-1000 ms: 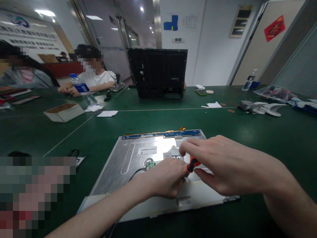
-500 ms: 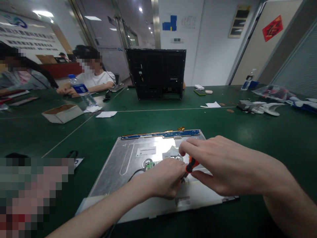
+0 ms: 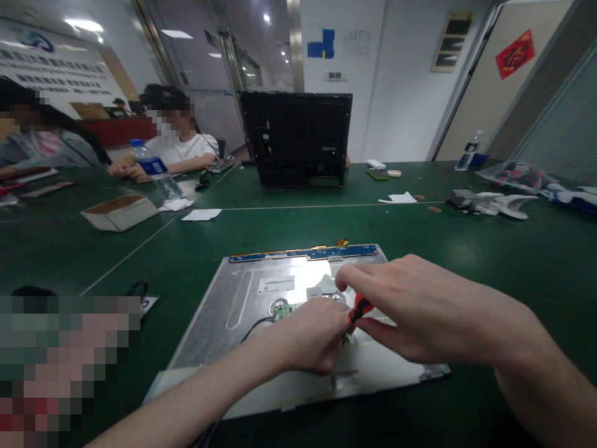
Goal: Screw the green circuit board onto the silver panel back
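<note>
at a green desk (image 3: 466,249) shared with other workers, a person bends over a metal-backed display panel (image 3: 242,311) lying flat near the front edge. from the left: a cardboard box (image 3: 119,211), a water bottle (image 3: 156,174) and two seated people at the far corner; a black monitor housing (image 3: 298,140) standing upright at centre; loose parts and plastic bags (image 3: 513,177) off to the right. on the panel, the left hand (image 3: 310,336) is curled, its fingers (image 3: 336,320) pressed together around something small at the spot being worked, though what they pinch cannot be made out. the right hand (image 3: 420,311) meets it from the right, fingers closed on an orange-handled screwdriver (image 3: 358,308). the tool sits between the two hands, just right of the panel's middle, its long axis slanting from the handle at upper right down and left toward the panel beneath the left fingertips. the tip is hidden. the right hand carries the tool; the left lies nearer the hidden point of contact. a blue circuit strip (image 3: 303,253) runs along the panel's far edge, and a black cable (image 3: 256,323) trails from beneath the left wrist.
</note>
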`<state>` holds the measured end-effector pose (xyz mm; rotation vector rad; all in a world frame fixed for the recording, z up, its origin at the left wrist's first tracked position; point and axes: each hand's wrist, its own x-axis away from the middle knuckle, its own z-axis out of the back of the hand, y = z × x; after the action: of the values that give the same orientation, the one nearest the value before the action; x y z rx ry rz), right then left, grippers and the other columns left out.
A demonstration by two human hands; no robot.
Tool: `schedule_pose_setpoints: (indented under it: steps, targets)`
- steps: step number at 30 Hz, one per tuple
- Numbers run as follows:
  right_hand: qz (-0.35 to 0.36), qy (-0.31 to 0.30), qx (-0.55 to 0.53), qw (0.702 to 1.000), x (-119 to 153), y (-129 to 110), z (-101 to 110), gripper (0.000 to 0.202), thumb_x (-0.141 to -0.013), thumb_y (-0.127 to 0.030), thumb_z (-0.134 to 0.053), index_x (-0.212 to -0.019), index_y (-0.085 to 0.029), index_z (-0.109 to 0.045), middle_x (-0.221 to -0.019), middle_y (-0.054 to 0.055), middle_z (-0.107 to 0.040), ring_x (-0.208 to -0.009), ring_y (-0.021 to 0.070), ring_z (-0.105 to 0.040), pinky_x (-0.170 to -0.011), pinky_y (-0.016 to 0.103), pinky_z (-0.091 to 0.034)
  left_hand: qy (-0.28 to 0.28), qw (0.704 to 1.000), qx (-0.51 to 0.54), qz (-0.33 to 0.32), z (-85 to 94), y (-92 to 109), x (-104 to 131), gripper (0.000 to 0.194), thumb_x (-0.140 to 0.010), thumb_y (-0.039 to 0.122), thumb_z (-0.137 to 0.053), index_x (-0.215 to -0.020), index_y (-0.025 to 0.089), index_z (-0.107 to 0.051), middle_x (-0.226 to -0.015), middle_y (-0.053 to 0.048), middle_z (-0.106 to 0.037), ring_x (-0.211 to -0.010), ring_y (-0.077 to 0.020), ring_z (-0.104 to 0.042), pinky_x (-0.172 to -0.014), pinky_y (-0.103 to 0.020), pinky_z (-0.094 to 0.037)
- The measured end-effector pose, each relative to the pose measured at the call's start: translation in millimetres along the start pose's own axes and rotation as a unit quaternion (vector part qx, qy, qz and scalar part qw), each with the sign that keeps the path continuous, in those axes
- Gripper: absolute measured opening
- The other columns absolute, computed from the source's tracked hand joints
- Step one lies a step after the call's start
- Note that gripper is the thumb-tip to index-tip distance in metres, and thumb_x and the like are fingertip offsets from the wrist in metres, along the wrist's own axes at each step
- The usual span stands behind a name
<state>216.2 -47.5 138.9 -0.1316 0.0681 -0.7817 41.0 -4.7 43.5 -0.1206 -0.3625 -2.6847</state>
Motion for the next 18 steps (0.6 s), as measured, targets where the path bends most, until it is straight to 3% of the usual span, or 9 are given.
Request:
schedule_pose_setpoints:
  steps: [6,14,18]
  targets:
    - [-0.005,-0.005,0.004,1.000,2.3,0.9,-0.9,0.014,-0.082,-0.016,-0.053,-0.093,-0.020,-0.045,-0.081,0.000,-0.060,-0.061,0.0132,-0.051,-0.051,0.025,-0.031,0.009,1.000,0.006,-0.013,-0.7,-0.9,0.7,0.008,-0.069,0.010,-0.057,-0.070,0.017,-0.053,-0.072,-0.004,-0.060,-0.064,-0.0197,-0.057,-0.055,-0.028,-0.045]
    - [-0.023,-0.006,0.020,1.000,-0.5,-0.4,-0.8,0.015,-0.087,-0.026,-0.054,-0.099,-0.021,-0.047,-0.080,0.001,-0.063,-0.067,0.0166,-0.056,-0.054,0.027,-0.033,-0.002,1.000,0.002,-0.009,-4.7,-3.2,0.8,0.009,-0.072,0.013,-0.057,-0.072,0.018,-0.050,-0.075,-0.005,-0.059,-0.068,-0.0214,-0.058,-0.058,-0.030,-0.047]
    - [0.001,-0.014,-0.008,1.000,2.1,-0.1,1.2,0.017,-0.083,-0.022,-0.056,-0.097,-0.020,-0.047,-0.085,0.001,-0.061,-0.069,0.0157,-0.055,-0.055,0.027,-0.035,0.014,1.000,0.006,-0.015,-3.3,-2.1,1.0,0.010,-0.071,0.011,-0.058,-0.073,0.018,-0.051,-0.075,-0.004,-0.060,-0.069,-0.0213,-0.059,-0.059,-0.029,-0.047]
